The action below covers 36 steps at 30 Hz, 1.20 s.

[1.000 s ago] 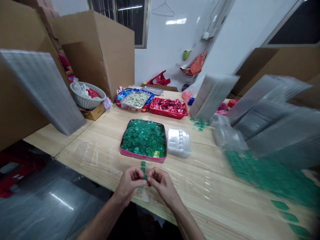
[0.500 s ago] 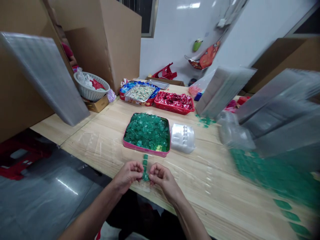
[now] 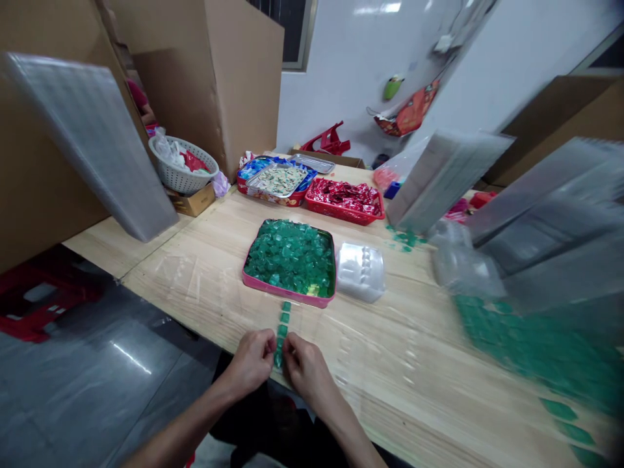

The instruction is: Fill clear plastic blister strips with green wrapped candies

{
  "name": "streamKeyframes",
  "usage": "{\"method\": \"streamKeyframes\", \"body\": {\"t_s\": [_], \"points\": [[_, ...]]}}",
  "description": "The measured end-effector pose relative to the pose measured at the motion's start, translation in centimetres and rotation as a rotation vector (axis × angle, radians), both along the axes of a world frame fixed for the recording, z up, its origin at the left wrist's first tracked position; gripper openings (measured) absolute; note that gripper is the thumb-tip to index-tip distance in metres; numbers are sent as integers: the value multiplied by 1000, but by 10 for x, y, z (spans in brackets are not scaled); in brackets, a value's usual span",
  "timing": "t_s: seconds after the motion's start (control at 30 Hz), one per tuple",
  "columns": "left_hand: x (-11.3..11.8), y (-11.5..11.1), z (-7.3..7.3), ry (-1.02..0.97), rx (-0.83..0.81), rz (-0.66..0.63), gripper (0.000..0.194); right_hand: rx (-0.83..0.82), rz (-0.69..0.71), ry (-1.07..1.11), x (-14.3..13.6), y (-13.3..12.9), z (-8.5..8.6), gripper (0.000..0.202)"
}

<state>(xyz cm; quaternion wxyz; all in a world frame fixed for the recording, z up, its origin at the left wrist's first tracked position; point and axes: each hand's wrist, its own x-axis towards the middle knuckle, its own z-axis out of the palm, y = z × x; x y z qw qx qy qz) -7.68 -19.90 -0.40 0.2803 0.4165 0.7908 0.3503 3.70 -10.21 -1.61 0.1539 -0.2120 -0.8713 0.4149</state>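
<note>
A short column of green square pieces runs from below the pink-rimmed tin down to the table's front edge. My left hand is closed at the left side of its lower end, fingertips pinched together. Just across the column, my right hand is closed too, its fingers curled against the lower pieces. What either hand pinches is too small to make out. Beyond them stands the pink tin, filled with loose green pieces. A clear plastic tray lies against the tin's right side.
Behind are a red basket of red packets and a metal tray of small pieces. A white basket stands at the back left. Stacks of clear trays rise at the right, beside many green pieces.
Both hands have moved slightly down along the green column, toward the table edge, and their fingers are more tightly curled. The view has shifted a little.
</note>
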Motion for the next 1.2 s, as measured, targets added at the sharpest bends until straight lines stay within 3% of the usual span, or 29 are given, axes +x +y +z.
{"method": "streamKeyframes", "body": {"t_s": [0.2,0.53,0.7,0.97,1.2], "points": [[0,1,0,22,3,15,17,51,116,7,8,-6,15,23],[-4,-4,-3,-64,89,68,22,280,228,-91,4,-8,13,31],[-3,-3,-2,-62,67,65,20,244,230,-85,8,-8,20,29],[-2,-6,-5,28,33,41,17,322,187,15,4,-14,3,27],[-6,-6,-5,29,-1,17,17,259,174,15,2,-17,1,27]]}}
